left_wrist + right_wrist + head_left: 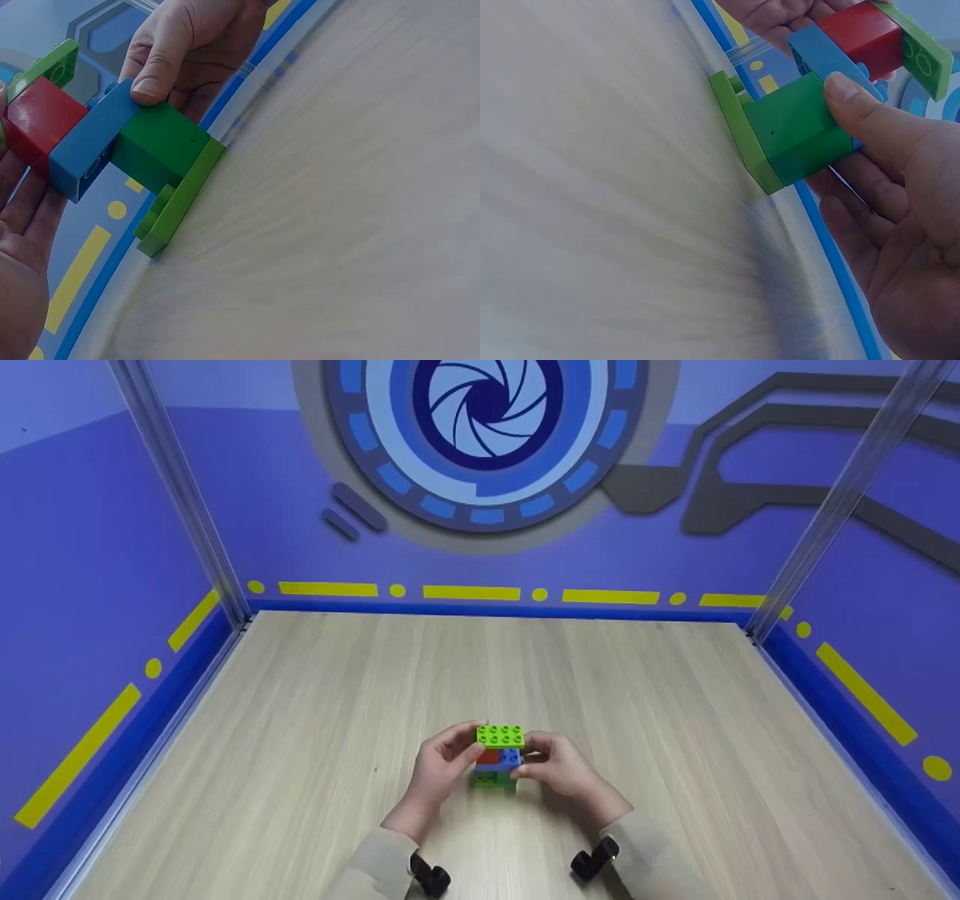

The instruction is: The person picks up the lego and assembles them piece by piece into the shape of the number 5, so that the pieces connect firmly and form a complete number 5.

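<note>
Between both hands stands an upright stack of toy building bricks. From the top it has a lime green plate [500,730], a red brick [487,756], a blue brick [94,142], a dark green brick [799,124] and another lime green plate [184,202]. The red and dark green bricks sit to opposite sides, leaving studs bare. My left hand [439,765] grips the upper part by the red brick and top plate, thumb in front. My right hand [564,765] pinches the blue brick, its thumb near the dark green one. Whether the stack touches the table cannot be told.
The wood-grain table [495,675] extends around the hands. Blue-purple printed panels [480,562] wall it in at the back and sides, with metal posts [187,502] at the rear corners. Black straps with small devices [596,860] sit on both wrists.
</note>
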Demonstrator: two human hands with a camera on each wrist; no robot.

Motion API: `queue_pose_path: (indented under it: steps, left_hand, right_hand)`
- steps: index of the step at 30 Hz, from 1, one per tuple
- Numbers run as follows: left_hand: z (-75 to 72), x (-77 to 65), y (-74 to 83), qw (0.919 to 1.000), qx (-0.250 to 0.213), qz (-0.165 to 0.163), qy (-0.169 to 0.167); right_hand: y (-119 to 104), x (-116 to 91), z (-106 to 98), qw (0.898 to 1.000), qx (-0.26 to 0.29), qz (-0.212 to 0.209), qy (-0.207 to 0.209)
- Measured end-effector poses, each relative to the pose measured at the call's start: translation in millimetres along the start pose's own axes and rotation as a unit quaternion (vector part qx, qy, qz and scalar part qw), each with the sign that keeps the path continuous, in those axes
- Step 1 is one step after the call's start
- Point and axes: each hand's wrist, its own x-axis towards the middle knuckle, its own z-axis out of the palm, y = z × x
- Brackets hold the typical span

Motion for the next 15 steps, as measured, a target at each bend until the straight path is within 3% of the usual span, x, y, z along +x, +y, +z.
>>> queue_pose_path:
  steps: [10,15]
  left_hand:
    - [0.9,0.2,-6.4,0.9996,-0.006,0.027,0.010]
    - [1.7,0.3,-7.2,0.9998,-0.008,0.014,0.014]
  right_hand:
    - [4.3,0.4,-1.1,1.000,-0.009,-0.003,0.003]
    - [7.2,0.6,-1.5,1.000,-0.013,-0.005,0.009]
